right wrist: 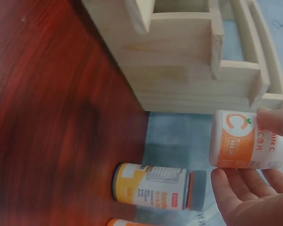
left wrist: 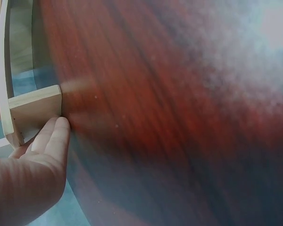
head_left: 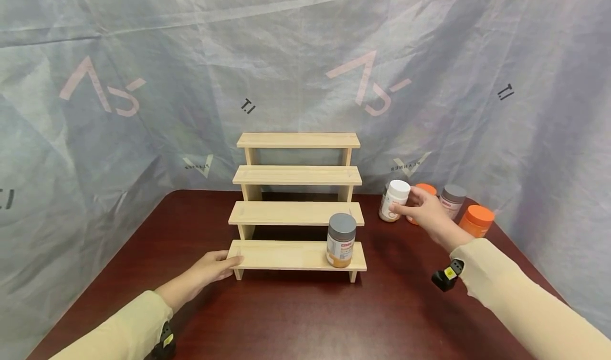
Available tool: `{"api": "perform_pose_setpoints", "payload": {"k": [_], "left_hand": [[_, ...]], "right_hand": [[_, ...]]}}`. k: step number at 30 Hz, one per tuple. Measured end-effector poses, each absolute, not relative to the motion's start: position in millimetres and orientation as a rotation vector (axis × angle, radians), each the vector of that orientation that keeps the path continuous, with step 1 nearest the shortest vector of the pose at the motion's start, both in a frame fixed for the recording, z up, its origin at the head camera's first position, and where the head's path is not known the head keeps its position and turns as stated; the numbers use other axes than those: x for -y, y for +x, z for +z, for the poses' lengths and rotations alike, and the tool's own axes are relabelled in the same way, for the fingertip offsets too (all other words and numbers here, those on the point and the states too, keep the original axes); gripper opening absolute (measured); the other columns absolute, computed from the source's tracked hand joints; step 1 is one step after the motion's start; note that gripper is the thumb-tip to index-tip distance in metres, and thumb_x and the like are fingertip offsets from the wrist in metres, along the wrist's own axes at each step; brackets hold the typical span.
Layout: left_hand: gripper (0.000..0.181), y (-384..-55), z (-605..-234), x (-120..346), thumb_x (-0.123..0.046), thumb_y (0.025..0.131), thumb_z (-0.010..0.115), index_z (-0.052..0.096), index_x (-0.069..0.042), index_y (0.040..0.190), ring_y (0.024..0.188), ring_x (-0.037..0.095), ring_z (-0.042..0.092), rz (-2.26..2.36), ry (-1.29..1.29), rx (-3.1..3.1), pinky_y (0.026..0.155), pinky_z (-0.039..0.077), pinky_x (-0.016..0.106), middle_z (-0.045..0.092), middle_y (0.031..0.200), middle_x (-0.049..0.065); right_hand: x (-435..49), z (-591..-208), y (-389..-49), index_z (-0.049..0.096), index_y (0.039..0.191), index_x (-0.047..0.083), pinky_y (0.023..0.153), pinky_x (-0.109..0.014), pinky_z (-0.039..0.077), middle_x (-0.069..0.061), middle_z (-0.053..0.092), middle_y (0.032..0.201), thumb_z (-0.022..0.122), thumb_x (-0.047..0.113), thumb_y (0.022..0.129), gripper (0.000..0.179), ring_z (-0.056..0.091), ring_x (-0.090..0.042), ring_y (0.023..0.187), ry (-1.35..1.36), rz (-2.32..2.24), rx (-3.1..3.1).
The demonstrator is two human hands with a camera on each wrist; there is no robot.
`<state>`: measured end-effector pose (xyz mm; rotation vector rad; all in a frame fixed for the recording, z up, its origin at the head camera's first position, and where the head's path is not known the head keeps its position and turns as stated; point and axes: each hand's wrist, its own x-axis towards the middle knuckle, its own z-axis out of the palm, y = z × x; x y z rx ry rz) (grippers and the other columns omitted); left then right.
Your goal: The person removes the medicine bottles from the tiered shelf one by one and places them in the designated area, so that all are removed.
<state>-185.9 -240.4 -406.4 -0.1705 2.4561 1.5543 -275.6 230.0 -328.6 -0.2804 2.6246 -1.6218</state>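
My right hand (head_left: 436, 217) holds a small white vitamin C bottle (head_left: 396, 196) with a white cap, raised to the right of a four-step wooden display rack (head_left: 291, 175). The right wrist view shows the bottle (right wrist: 238, 141) lying sideways in that picture, its orange-and-white label between thumb and fingers. My left hand (head_left: 210, 270) grips the left end of the rack's lowest step, thumb on top. Below, its fingers (left wrist: 59, 136) touch the side support. A grey-lidded supplement jar (head_left: 341, 242) stands upright at the right end of that step.
Beyond my right hand stand two orange-lidded bottles (head_left: 477, 219) and a grey-lidded jar (head_left: 452, 198). Another jar (right wrist: 153, 186), grey-lidded with a yellow-and-white label, is partly hidden behind the held bottle in the head view. Grey sheeting (head_left: 296, 73) hangs around the dark red table (head_left: 296, 317).
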Motion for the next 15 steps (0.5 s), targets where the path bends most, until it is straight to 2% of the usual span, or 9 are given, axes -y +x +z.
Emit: {"api": "perform_pose_setpoints", "payload": {"k": [2, 4, 6, 10, 12, 15], "left_hand": [[0.061, -185.7, -406.7, 240.1, -0.028, 0.096, 0.061, 0.044, 0.017, 0.134, 0.120, 0.038, 0.057, 1.551, -0.162, -2.453, 0.100, 0.052, 0.044, 0.059, 0.126, 0.030], [0.061, -185.3, -406.7, 239.5, -0.029, 0.096, 0.061, 0.044, 0.016, 0.134, 0.120, 0.038, 0.057, 1.551, -0.166, -2.451, 0.100, 0.052, 0.044, 0.059, 0.126, 0.030], [0.061, -185.4, -406.6, 239.4, -0.028, 0.096, 0.060, 0.044, 0.016, 0.134, 0.121, 0.038, 0.057, 1.552, -0.158, -2.452, 0.100, 0.051, 0.045, 0.058, 0.127, 0.030], [0.063, -185.0, -406.5, 240.2, -0.031, 0.096, 0.060, 0.043, 0.015, 0.136, 0.121, 0.038, 0.057, 1.544, -0.171, -2.455, 0.101, 0.051, 0.045, 0.057, 0.129, 0.030], [0.065, -184.8, -406.4, 240.9, -0.032, 0.097, 0.059, 0.041, 0.016, 0.137, 0.123, 0.038, 0.055, 1.530, -0.165, -2.455, 0.102, 0.050, 0.046, 0.055, 0.131, 0.031], [0.067, -184.5, -405.6, 241.2, -0.034, 0.097, 0.059, 0.040, 0.016, 0.138, 0.124, 0.039, 0.054, 1.515, -0.162, -2.458, 0.103, 0.049, 0.047, 0.053, 0.134, 0.031]], "right_hand": [[-233.3, -332.8, -275.9, 0.035, 0.147, 0.005, 0.093, -0.032, 0.049, -0.020, 0.047, 0.144, 0.069, 0.032, 0.091, 0.071, 0.053, -0.010, 0.112, -0.270, -1.599, -2.647], [-236.0, -335.9, -275.9, 0.036, 0.146, 0.004, 0.090, -0.027, 0.050, -0.020, 0.047, 0.144, 0.069, 0.032, 0.091, 0.071, 0.052, -0.008, 0.109, -0.257, -1.583, -2.663], [-238.0, -338.0, -275.4, 0.034, 0.147, 0.003, 0.088, -0.025, 0.051, -0.021, 0.046, 0.144, 0.068, 0.032, 0.091, 0.072, 0.052, -0.013, 0.114, -0.241, -1.579, -2.670], [-240.6, -340.8, -274.8, 0.028, 0.150, 0.001, 0.096, -0.035, 0.049, -0.023, 0.042, 0.147, 0.068, 0.031, 0.091, 0.077, 0.044, -0.031, 0.128, -0.222, -1.597, -2.656], [-242.0, -342.3, -274.8, 0.025, 0.151, 0.000, 0.101, -0.041, 0.046, -0.024, 0.041, 0.148, 0.068, 0.030, 0.092, 0.079, 0.041, -0.035, 0.131, -0.218, -1.606, -2.648], [-244.3, -345.1, -274.9, 0.025, 0.151, 0.000, 0.101, -0.042, 0.044, -0.025, 0.040, 0.148, 0.068, 0.029, 0.092, 0.079, 0.041, -0.036, 0.132, -0.215, -1.608, -2.659]]}}
